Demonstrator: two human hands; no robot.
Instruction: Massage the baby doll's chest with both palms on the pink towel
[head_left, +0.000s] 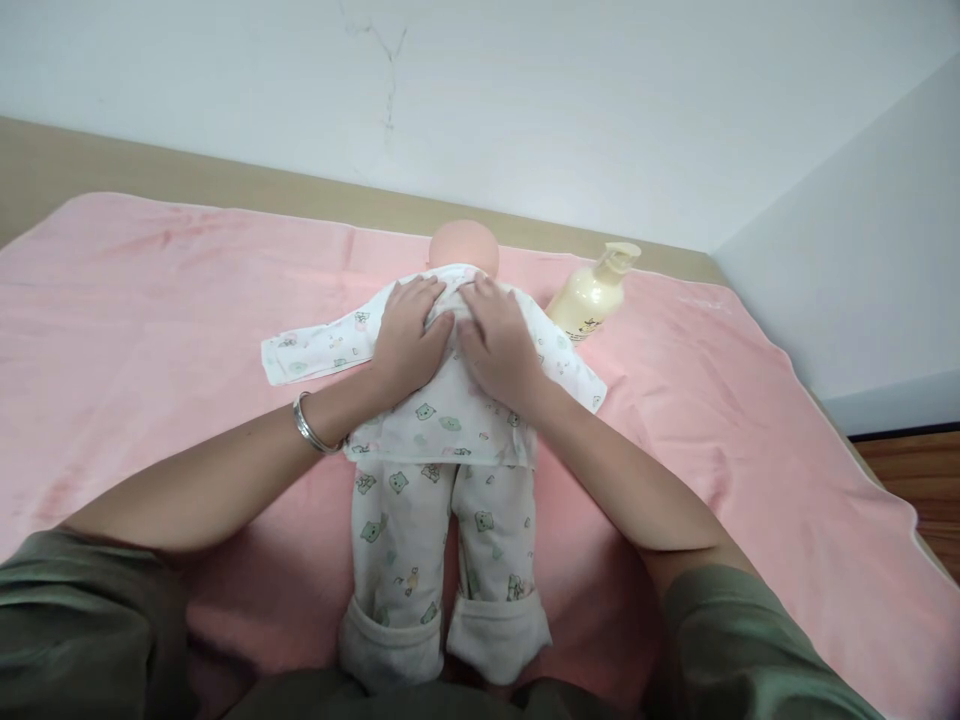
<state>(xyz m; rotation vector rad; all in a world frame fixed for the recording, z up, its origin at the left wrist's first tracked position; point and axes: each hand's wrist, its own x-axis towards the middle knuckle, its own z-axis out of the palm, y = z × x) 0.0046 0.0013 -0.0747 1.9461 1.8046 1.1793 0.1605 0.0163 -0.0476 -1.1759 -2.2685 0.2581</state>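
A baby doll (pixel 463 243) lies on a pink blanket (pixel 247 270), its smooth round head pointing away from me and its face not in view. It wears a white printed top (pixel 431 425) with the sleeves spread out, and matching printed trousers (pixel 405 535) with folded cuffs at the feet. My left hand (pixel 411 335) rests flat on the left of the top's upper part, fingers extended. On the right side, my right hand (pixel 496 340) lies the same way, fingers stretched toward the collar. The two thumbs come close to each other at the middle.
A cream pump bottle (pixel 592 295) lies tilted on the blanket beside the doll's right sleeve. Beyond the blanket runs a beige table edge (pixel 187 180) against a white wall (pixel 525 110) with a crack. Brown wood (pixel 922 475) shows at the far right.
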